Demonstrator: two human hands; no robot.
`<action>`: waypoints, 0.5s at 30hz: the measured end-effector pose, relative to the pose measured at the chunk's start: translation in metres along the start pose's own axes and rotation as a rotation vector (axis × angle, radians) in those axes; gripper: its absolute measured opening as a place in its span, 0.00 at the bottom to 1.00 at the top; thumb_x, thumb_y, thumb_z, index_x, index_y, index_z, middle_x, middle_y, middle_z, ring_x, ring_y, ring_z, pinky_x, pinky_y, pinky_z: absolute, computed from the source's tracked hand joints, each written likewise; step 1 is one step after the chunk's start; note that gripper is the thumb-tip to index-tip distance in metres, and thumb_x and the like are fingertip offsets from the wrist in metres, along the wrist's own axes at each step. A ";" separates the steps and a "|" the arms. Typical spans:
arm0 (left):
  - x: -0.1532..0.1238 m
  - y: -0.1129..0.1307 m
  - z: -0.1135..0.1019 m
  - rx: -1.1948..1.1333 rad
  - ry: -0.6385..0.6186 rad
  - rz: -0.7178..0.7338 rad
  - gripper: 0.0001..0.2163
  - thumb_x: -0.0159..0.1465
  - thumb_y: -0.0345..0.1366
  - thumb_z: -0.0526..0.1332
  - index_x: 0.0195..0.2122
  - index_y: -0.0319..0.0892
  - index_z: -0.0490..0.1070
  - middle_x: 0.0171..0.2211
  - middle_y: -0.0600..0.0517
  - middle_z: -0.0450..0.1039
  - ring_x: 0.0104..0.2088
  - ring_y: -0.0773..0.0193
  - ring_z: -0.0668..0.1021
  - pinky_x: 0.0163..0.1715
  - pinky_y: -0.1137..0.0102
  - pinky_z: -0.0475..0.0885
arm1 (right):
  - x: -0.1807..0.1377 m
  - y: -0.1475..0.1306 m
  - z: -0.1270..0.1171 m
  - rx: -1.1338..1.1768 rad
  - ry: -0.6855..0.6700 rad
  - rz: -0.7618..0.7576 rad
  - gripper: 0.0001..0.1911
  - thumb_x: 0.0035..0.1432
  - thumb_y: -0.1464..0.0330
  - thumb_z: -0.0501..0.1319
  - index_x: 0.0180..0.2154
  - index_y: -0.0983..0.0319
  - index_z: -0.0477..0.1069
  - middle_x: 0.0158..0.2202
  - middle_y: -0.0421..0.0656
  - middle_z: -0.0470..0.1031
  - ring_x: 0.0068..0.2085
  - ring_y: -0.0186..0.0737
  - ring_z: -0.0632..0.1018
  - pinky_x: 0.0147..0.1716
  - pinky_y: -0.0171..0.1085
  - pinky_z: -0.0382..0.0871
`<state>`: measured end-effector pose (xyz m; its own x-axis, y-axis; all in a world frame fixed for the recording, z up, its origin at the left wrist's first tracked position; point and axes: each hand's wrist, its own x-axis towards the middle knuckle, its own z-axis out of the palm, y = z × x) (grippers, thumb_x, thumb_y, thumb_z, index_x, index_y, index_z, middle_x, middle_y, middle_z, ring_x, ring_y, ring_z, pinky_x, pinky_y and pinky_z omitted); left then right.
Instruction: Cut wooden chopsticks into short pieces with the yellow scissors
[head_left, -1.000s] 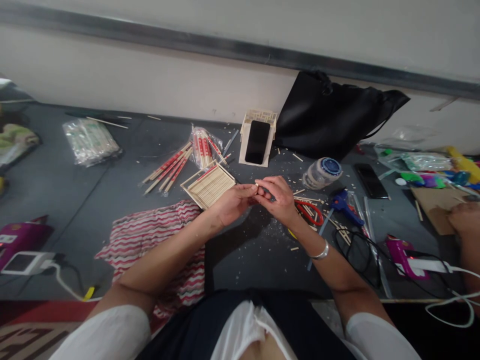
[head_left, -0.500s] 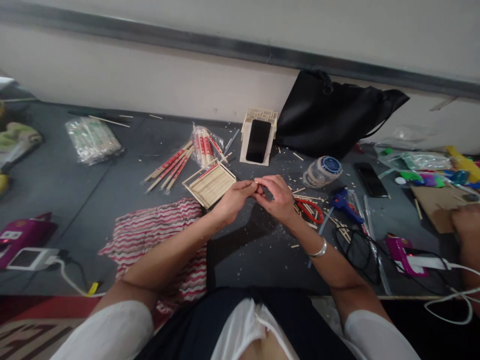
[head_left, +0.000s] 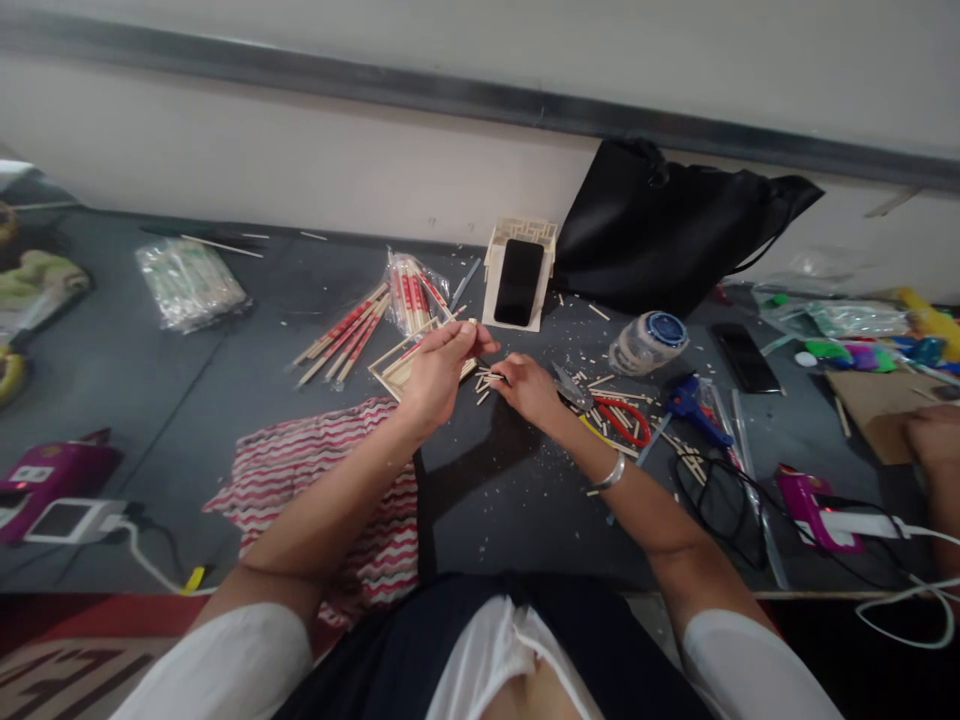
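Note:
My left hand (head_left: 441,372) is raised over the stick frame, thumb and fingers pinched together around something too small to make out. Beneath it lies the frame of thin wooden sticks (head_left: 390,374), partly covered by the hand. To its right, my right hand (head_left: 529,388) reaches low over a small heap of short cut sticks (head_left: 484,384). Its fingers are drawn together at the heap, and what they grip is hidden. Just beyond that hand are scissors with red and yellow handles (head_left: 626,424), lying among more stick pieces.
A phone (head_left: 519,282) leans on a stick-built stand. Nearby are a blue-lidded jar (head_left: 649,343), a blue glue gun (head_left: 697,410) with its cable, red-wrapped sticks (head_left: 345,335), a striped cloth (head_left: 322,480) and a black bag (head_left: 667,230). Another person's hand (head_left: 934,435) rests at the right edge.
My hands were together at the fingertips and have separated. The left moved up and left over the stick frame; the right moved down to the heap of short sticks, which now shows.

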<state>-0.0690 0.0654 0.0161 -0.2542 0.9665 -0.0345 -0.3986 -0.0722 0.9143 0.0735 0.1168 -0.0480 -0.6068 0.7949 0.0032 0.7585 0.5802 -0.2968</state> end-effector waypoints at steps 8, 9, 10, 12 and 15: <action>0.000 -0.001 0.000 0.001 -0.008 -0.059 0.13 0.67 0.29 0.58 0.24 0.40 0.74 0.26 0.53 0.72 0.29 0.67 0.77 0.42 0.67 0.72 | -0.004 -0.002 -0.008 -0.013 -0.072 0.054 0.11 0.68 0.67 0.58 0.49 0.61 0.74 0.45 0.48 0.78 0.47 0.44 0.76 0.45 0.38 0.66; 0.000 -0.002 0.000 0.002 -0.010 -0.061 0.13 0.66 0.29 0.59 0.24 0.40 0.74 0.26 0.53 0.72 0.29 0.67 0.77 0.43 0.67 0.72 | -0.003 -0.003 -0.010 -0.011 -0.081 0.066 0.10 0.68 0.67 0.58 0.47 0.61 0.75 0.45 0.48 0.78 0.46 0.44 0.76 0.44 0.38 0.65; 0.000 -0.002 0.000 0.004 -0.012 -0.061 0.12 0.66 0.30 0.59 0.24 0.40 0.74 0.26 0.53 0.72 0.29 0.67 0.77 0.43 0.67 0.72 | -0.002 -0.003 -0.011 -0.010 -0.088 0.074 0.09 0.68 0.67 0.57 0.45 0.60 0.75 0.44 0.48 0.78 0.46 0.43 0.76 0.43 0.37 0.65; 0.000 -0.002 0.000 0.003 -0.010 -0.065 0.12 0.66 0.30 0.59 0.24 0.40 0.74 0.26 0.53 0.73 0.30 0.66 0.77 0.43 0.67 0.71 | 0.000 -0.004 -0.014 -0.006 -0.105 0.079 0.08 0.67 0.66 0.58 0.42 0.60 0.75 0.42 0.47 0.78 0.43 0.42 0.76 0.40 0.36 0.64; 0.000 0.000 0.001 0.000 0.005 -0.080 0.14 0.67 0.27 0.56 0.24 0.40 0.74 0.25 0.52 0.72 0.31 0.67 0.77 0.41 0.69 0.71 | 0.002 -0.006 -0.020 0.001 -0.140 0.089 0.07 0.66 0.67 0.59 0.39 0.60 0.75 0.40 0.46 0.78 0.40 0.40 0.77 0.36 0.35 0.62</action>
<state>-0.0678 0.0657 0.0162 -0.2259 0.9680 -0.1095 -0.4179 0.0052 0.9085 0.0724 0.1180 -0.0272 -0.5648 0.8102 -0.1566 0.8103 0.5088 -0.2907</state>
